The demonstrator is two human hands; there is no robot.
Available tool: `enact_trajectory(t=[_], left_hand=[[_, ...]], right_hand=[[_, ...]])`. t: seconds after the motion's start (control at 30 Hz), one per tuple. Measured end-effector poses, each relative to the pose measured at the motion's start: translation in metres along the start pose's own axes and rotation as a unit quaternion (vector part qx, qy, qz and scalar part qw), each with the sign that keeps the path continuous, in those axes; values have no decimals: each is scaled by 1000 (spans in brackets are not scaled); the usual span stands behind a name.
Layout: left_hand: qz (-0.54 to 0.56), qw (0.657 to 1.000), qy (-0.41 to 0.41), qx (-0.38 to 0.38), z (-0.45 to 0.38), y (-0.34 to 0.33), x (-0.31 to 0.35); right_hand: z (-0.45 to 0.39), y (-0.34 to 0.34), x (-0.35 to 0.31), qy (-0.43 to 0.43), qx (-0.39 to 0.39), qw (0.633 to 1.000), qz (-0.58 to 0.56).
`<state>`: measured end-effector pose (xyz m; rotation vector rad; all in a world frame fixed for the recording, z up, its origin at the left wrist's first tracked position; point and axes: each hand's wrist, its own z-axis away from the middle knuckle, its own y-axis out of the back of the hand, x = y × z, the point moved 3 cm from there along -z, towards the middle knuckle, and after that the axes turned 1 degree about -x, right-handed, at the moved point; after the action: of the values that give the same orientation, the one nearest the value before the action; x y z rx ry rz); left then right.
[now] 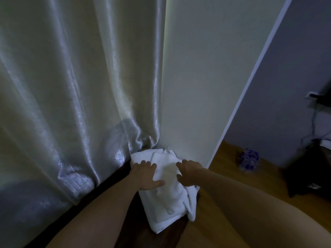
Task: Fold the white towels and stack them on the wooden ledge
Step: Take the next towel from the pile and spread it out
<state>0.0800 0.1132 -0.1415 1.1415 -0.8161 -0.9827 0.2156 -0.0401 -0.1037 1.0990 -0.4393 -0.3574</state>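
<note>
A stack of folded white towels lies on the dark wooden ledge, pushed into the corner between curtain and wall. My left hand rests flat on the top towel's left side, fingers spread and straight. At the towel's right side my right hand touches it with bent fingers; whether it pinches the cloth I cannot tell. One towel edge hangs over the ledge's right side.
A shiny pale curtain hangs along the left, down to the ledge. A white wall stands behind the towels. On the wooden floor to the right sit a clear blue-printed plastic pack and dark furniture with cables.
</note>
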Motion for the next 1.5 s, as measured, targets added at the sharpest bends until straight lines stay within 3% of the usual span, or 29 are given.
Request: enact_trajectory(t=[0.17,0.4,0.57,0.7,0.8,0.93,1.03,1.1,1.27,1.37,1.5], left_hand=[[156,985,69,2,-15,-23,17],[414,892,184,-7,-30,-17,12],[456,876,148,47,-31,5,12],[542,813,162,137,-22,20,15],[616,738,195,195,-16,27,18],[659,669,220,264,-13,45,25],[686,613,218,325,-8,70,27],[681,591,238,361,0,80,28],[630,643,167,402,29,88,44],[590,662,207,414,36,92,32],[629,587,237,451,70,105,10]], right_hand=[[-31,-22,0,24,8,998,-54],[-79,-10,3,107,-22,993,-39],[-105,16,12,192,-67,978,-52],[-116,45,18,224,-86,965,-108],[-114,68,18,250,-79,951,-165],[-100,109,11,277,15,934,-226],[-82,153,5,248,93,905,-333],[-69,181,2,221,124,867,-429],[-37,227,-9,187,124,743,-631],[-24,233,-23,206,111,695,-680],[-13,224,-31,204,144,670,-700]])
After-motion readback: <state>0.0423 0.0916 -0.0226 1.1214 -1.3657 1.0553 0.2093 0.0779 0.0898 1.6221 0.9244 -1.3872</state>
